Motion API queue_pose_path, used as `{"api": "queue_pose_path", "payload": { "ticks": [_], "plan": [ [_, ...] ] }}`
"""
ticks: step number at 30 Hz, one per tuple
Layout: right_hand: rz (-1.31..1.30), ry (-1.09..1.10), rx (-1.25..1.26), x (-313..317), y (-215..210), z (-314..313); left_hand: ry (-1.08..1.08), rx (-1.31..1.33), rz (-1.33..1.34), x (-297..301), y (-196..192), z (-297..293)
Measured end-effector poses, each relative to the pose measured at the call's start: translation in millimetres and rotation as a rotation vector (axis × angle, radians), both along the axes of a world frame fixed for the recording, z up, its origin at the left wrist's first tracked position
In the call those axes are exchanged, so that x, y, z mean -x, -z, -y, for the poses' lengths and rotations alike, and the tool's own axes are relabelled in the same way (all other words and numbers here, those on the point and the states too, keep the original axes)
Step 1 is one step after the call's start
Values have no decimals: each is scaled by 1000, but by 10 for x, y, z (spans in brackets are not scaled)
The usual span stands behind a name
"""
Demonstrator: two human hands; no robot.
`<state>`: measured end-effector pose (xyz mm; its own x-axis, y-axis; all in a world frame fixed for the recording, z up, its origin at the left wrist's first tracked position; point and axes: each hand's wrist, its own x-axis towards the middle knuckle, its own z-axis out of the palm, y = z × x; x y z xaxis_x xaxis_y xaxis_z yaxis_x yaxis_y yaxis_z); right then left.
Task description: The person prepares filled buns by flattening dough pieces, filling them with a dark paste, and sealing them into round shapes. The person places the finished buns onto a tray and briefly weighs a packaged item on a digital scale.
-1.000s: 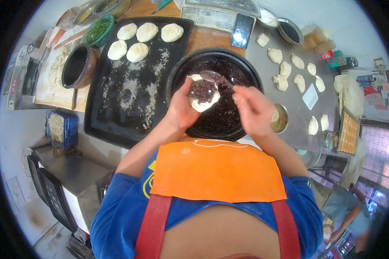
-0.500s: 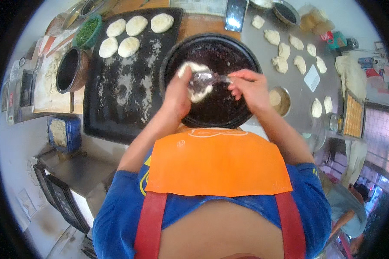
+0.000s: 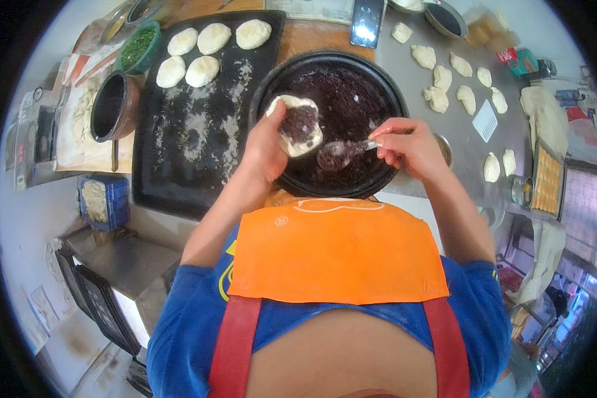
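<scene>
My left hand (image 3: 266, 147) cups a flat round of white dough (image 3: 297, 126) with a dark paste filling in its middle. It is held over a big black bowl (image 3: 385, 99) full of the same dark paste. In my right hand (image 3: 408, 142) is a metal spoon (image 3: 341, 151), its bowl loaded with paste and pointing left, just below and right of the dough. Both hands hover above the near half of the bowl.
A floured black tray (image 3: 192, 146) to the left carries several filled buns (image 3: 205, 50). Raw dough pieces (image 3: 454, 79) lie on the steel table at right. A dark pot (image 3: 113, 106), a green bowl of chopped herbs (image 3: 138, 48) and a phone (image 3: 367, 16) stand nearby.
The spoon has come off the dough and dropped to its lower right. The dough now shows a larger patch of paste.
</scene>
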<state>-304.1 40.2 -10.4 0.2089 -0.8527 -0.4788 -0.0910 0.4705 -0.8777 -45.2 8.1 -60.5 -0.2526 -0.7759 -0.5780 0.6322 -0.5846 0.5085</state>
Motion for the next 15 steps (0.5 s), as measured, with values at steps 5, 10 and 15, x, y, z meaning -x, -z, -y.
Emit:
{"api": "queue_pose_path", "payload": {
  "ticks": [5,10,15],
  "plan": [
    [-279,40,812,-360,-52,-107,77,-44,-216,87,27,-61],
    [-418,157,1157,-361,-59,-152,69,10,-374,86,63,-91],
    [-701,-227,886,-157,245,-109,56,106,-395,106,-21,-151]
  ]
}}
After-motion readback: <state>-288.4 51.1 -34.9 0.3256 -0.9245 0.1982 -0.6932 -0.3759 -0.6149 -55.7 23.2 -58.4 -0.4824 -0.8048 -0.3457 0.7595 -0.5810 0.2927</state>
